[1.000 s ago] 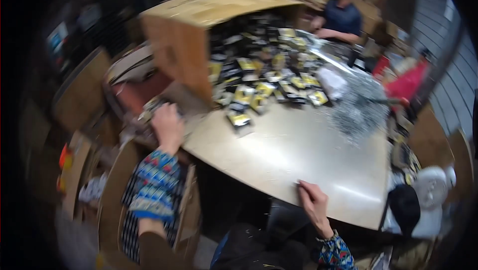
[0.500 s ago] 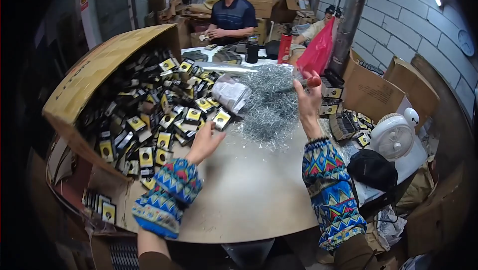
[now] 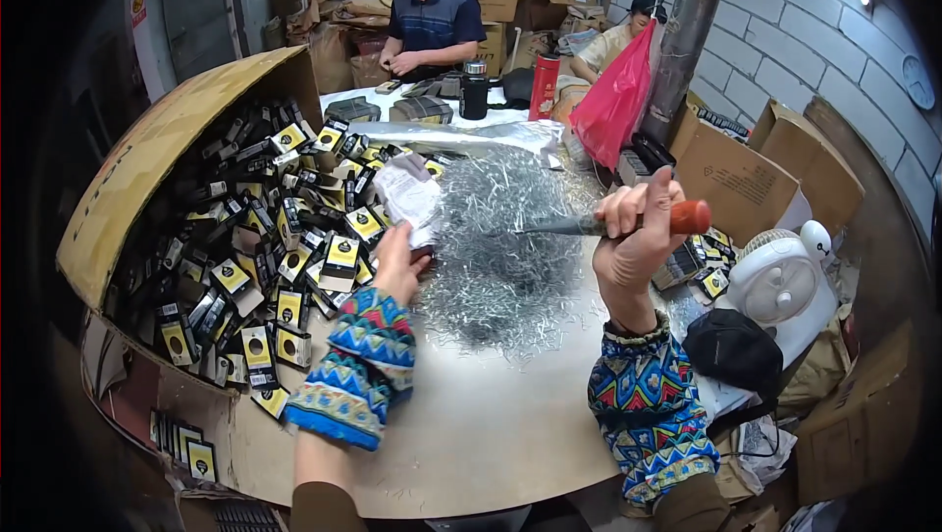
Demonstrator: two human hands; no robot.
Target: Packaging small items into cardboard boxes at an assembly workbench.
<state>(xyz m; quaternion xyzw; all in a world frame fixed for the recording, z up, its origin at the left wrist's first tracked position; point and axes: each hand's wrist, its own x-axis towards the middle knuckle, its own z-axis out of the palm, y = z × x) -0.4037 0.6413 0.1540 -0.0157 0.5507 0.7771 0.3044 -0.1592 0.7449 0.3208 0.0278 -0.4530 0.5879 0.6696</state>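
My right hand (image 3: 638,238) is wrapped round a red-handled pointed tool (image 3: 561,226). Its dark tapering metal shaft points left, with the tip at or just over a heap of thin silvery metal slivers (image 3: 500,287); contact is hard to judge. My left hand (image 3: 395,265) rests at the heap's left edge, below a crumpled sheet of printed paper (image 3: 404,188). A small dark reddish thing shows between its thumb and fingers, mostly hidden. Many small black and yellow boxes (image 3: 341,255) lie heaped beside that hand.
A large cardboard box (image 3: 186,125) lies on its side at left, boxes spilling out. A black flask (image 3: 474,92), a red bottle (image 3: 544,88) and a pink bag (image 3: 616,105) are behind the heap. At right are a white fan (image 3: 775,282) and black cap (image 3: 731,343). Two people sit beyond.
My right hand has come nearer and lower, turning the tool so its shaft shows over the heap. My left hand has moved against the heap's edge. The view has shifted.
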